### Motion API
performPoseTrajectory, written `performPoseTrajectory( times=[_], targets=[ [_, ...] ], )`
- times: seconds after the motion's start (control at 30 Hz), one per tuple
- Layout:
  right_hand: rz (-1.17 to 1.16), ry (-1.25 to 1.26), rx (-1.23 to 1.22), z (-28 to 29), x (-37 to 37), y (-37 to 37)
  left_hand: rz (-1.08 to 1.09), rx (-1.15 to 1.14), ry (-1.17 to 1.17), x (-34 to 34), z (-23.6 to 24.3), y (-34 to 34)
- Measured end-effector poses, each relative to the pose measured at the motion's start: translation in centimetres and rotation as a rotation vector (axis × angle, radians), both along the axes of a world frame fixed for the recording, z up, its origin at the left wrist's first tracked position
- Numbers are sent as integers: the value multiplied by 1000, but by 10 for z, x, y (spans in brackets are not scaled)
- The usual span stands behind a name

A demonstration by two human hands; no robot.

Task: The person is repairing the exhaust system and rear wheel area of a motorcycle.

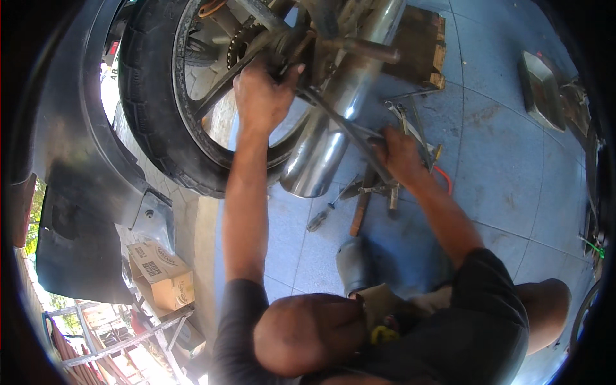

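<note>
A motorcycle's rear wheel with a black tyre [144, 109] stands at the upper left. My left hand [263, 96] is closed at the hub, its thumb stretched to the right; what lies in its fingers is hidden. From beside that hand a long dark metal bar [346, 128] slants down to the right, crossing in front of the shiny silver exhaust muffler [311, 160]. At the bar's lower part is my right hand [401, 157], fingers curled and seemingly gripping it. A chain sprocket [240, 46] shows above the left hand, next to the spokes.
A screwdriver [321, 217], a wooden-handled hammer [360, 215] and several wrenches [403, 115] lie on the tiled floor. A wooden block [417, 48] stands behind the muffler, a metal tray [542, 90] at far right. Cardboard box [163, 273] and loose dark fender [83, 141] are at left.
</note>
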State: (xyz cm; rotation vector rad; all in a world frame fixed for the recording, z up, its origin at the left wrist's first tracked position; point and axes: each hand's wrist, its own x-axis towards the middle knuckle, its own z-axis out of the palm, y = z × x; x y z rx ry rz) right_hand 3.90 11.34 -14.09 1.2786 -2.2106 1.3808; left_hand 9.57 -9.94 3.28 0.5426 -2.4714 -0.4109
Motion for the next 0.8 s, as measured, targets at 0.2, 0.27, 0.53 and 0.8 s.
performPoseTrajectory(
  times=[0.2,0.27,0.53,0.8],
  targets=[
    [-47,8,14,-1,-3,2,-69,58,128,8,-21,-7],
    [-89,16,118,1,0,1,-71,163,214,11,-26,-4],
    [18,29,47,-7,-12,-2,-68,134,292,12,-35,-4],
    [-9,26,148,-6,-12,2,-60,164,341,17,-41,0]
  ],
)
